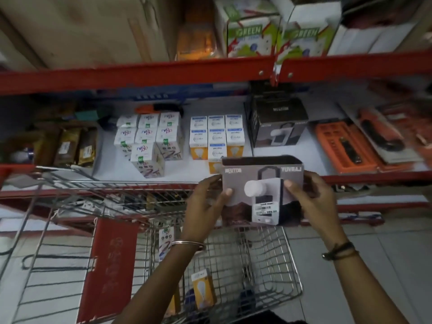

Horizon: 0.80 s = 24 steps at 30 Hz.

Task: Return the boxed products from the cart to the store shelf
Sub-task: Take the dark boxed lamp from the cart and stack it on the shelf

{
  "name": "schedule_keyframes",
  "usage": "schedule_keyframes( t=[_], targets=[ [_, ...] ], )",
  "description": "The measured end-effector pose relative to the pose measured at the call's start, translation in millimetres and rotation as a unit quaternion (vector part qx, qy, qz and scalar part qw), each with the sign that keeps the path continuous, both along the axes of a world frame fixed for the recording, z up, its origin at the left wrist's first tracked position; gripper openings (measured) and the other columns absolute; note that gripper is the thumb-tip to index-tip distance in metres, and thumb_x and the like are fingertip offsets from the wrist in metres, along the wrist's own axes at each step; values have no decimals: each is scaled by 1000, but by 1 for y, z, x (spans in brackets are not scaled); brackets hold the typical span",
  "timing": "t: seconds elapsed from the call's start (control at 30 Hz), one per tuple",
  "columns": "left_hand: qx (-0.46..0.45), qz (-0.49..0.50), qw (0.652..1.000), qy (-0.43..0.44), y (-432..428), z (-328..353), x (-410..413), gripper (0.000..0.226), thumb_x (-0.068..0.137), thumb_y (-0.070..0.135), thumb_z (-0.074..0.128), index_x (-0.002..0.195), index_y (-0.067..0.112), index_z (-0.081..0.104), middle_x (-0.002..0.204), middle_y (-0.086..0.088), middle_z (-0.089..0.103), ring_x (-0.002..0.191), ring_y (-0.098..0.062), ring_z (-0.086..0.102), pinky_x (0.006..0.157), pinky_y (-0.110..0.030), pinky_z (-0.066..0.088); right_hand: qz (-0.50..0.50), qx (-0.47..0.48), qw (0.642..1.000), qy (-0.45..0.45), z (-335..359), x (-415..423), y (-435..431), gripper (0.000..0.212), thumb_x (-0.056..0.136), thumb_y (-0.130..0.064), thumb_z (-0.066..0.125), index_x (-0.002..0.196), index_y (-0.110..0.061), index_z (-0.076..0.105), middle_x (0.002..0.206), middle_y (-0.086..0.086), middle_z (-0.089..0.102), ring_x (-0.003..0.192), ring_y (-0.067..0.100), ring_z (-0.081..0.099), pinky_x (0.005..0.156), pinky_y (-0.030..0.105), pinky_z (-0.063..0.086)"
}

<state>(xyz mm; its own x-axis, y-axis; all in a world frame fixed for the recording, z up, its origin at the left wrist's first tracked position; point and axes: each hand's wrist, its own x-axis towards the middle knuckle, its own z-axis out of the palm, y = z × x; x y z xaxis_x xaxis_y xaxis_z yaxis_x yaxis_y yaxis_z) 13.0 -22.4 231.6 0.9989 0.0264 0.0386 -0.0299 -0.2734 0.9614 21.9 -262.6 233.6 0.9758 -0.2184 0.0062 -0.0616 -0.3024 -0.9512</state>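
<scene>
I hold a grey and black lamp box (261, 181) with a price sticker between both hands, just in front of the shelf's red front edge (374, 177). My left hand (208, 202) grips its left side and my right hand (311, 197) its right side. A matching black lamp box (278, 122) stands on the white shelf behind it. Below, the wire cart (268, 265) holds a yellow bulb box (203, 291) and a white patterned box (166, 239).
On the shelf stand several white patterned boxes (149, 136) and several white-and-yellow bulb boxes (217, 134). Orange tool packs (346, 146) lie at the right, brown packets (74, 146) at the left. Green-and-white boxes (250, 31) sit on the upper shelf.
</scene>
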Motion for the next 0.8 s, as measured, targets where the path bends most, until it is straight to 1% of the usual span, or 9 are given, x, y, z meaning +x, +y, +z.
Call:
schedule_keyframes(
  t=[0.1, 0.23, 0.33, 0.4, 0.5, 0.57, 0.63, 0.73, 0.8],
  targets=[
    [-7, -42, 999, -6, -26, 10, 18, 42, 82, 38, 62, 120, 29, 49, 124, 4, 59, 102, -12, 63, 82, -39, 59, 4, 39, 999, -29, 11, 20, -24, 43, 75, -31, 70, 115, -20, 59, 115, 8, 66, 105, 23, 62, 88, 40, 52],
    [-67, -63, 996, 14, -65, 15, 42, 35, 88, 28, 58, 120, 19, 47, 110, 14, 58, 103, -8, 60, 72, -16, 56, -23, 116, 993, -15, 18, 52, -47, 33, 67, -49, 63, 99, -40, 59, 110, 0, 63, 98, 18, 59, 83, 36, 47],
    [-97, -46, 994, 28, -93, 2, 65, 32, 90, 23, 55, 118, 10, 46, 106, 10, 58, 100, -4, 58, 74, -8, 51, -73, 186, 980, -11, 12, 78, -61, 29, 67, -58, 67, 87, -37, 64, 99, -11, 64, 90, 6, 61, 76, 24, 49],
    [-106, -35, 993, 43, -109, -12, 82, 30, 91, 24, 55, 115, 8, 46, 104, 0, 59, 94, -13, 60, 70, -10, 51, -103, 204, 974, -6, 1, 94, -72, 7, 84, -38, 62, 84, -31, 64, 92, -10, 65, 83, 2, 62, 69, 18, 48],
    [-106, -24, 992, 69, -125, -32, 102, 28, 91, 22, 54, 115, 8, 47, 104, 0, 59, 93, -16, 58, 68, -7, 48, -108, 200, 974, 20, -20, 114, -88, 10, 90, -20, 59, 87, -29, 64, 93, -5, 65, 81, 4, 63, 73, 23, 48],
    [-119, -18, 989, 88, -132, -42, 110, 28, 91, 16, 54, 117, 7, 46, 102, 6, 57, 99, -16, 57, 75, -8, 47, -105, 182, 977, 41, -29, 123, -94, 12, 90, -17, 59, 88, -28, 63, 92, -5, 64, 84, 9, 61, 76, 25, 48],
    [-122, -14, 987, 100, -135, -51, 118, 28, 92, 13, 53, 117, 4, 45, 102, 2, 56, 99, -17, 56, 81, -19, 47, -110, 170, 978, 56, -41, 129, -97, 10, 90, -17, 60, 93, -26, 63, 93, -6, 64, 87, 10, 59, 79, 26, 47],
    [-97, -6, 988, 117, -137, -61, 129, 29, 93, 16, 51, 118, 3, 46, 104, -4, 56, 97, -16, 53, 85, -26, 42, -102, 135, 983, 77, -58, 133, -101, 28, 87, -27, 64, 114, -20, 61, 118, 5, 63, 110, 19, 57, 97, 38, 45],
    [-90, -6, 989, 117, -136, -67, 134, 29, 93, 17, 50, 118, 2, 47, 105, -5, 56, 98, -17, 53, 86, -25, 43, -96, 119, 984, 88, -64, 134, -102, 30, 85, -32, 65, 114, -24, 60, 123, 6, 61, 116, 21, 55, 102, 42, 44]
  ],
)
